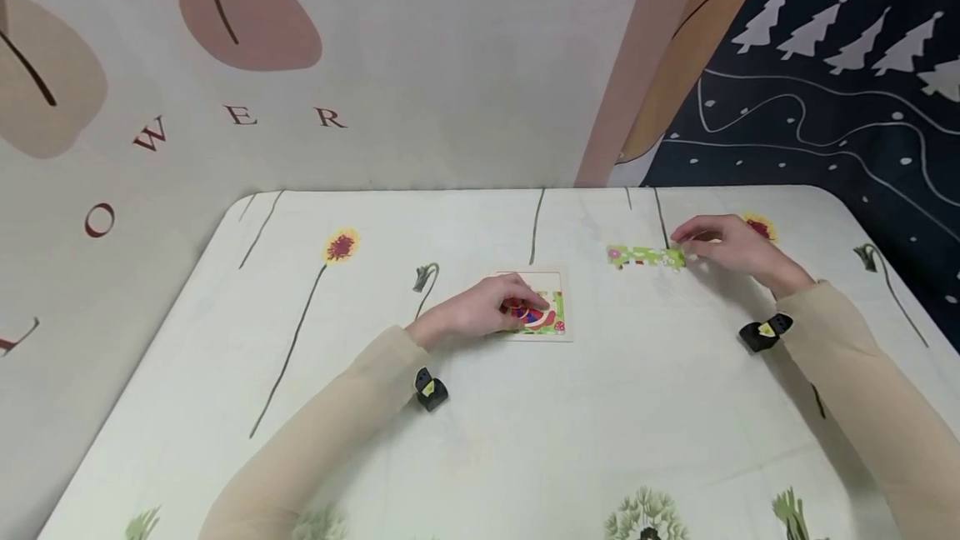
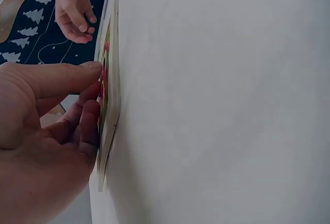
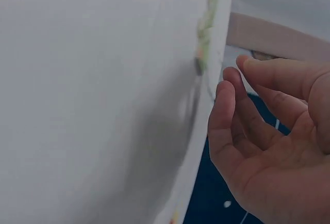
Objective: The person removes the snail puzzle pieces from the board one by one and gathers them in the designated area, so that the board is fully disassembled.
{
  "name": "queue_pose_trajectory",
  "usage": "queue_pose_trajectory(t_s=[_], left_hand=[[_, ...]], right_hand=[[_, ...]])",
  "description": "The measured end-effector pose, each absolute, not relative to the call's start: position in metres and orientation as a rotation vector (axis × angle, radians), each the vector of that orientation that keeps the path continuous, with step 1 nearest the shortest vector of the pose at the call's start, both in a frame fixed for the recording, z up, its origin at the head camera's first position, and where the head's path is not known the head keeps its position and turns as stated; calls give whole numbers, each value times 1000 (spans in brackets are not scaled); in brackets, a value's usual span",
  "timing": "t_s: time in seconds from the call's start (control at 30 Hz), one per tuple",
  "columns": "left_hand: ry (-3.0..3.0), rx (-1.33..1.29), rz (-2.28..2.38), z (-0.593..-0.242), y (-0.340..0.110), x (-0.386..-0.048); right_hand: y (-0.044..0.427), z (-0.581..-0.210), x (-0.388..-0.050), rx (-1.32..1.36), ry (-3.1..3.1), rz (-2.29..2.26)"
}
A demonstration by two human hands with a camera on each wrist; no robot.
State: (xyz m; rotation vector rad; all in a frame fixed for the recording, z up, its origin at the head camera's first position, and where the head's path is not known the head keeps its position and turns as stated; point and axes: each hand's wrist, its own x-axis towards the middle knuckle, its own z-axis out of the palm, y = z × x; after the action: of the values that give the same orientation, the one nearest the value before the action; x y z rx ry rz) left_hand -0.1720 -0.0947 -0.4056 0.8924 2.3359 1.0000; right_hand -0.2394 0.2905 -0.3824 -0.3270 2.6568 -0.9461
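Observation:
A flat, pale-framed puzzle board [image 1: 568,307] lies on the white cloth, its colourful picture [image 1: 553,322] filling the lower part and a bare band along the top. Over its left side is my left hand [image 1: 495,305], fingertips resting on the picture and covering part of it. From the left wrist view, thumb and bent fingers meet the face of the board [image 2: 114,80]. Farther right lies a green strip of puzzle pieces [image 1: 637,257] with flowers. Beside its right end hovers my right hand [image 1: 731,247], fingers loosely bent, with nothing between them in the right wrist view.
The white cloth [image 1: 585,415] is printed with flowers and stems. A pale wall covering with letters [image 1: 450,65] rises behind it, and a dark hanging with white trees [image 1: 832,107] is at the right. Black wrist cameras [image 1: 431,390] sit by both sleeves.

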Motion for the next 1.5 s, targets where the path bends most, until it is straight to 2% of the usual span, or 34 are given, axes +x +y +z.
queue_pose_trajectory(t_s=[0.27, 0.7, 1.5], left_hand=[[2363, 826, 1050, -401, -99, -166], [2347, 911, 985, -400, -101, -165], [2273, 978, 871, -404, -102, -171]], right_hand=[[269, -383, -228, -500, 2636, -991], [231, -386, -211, -752, 2544, -1092], [173, -396, -193, -816, 2304, -1067]])
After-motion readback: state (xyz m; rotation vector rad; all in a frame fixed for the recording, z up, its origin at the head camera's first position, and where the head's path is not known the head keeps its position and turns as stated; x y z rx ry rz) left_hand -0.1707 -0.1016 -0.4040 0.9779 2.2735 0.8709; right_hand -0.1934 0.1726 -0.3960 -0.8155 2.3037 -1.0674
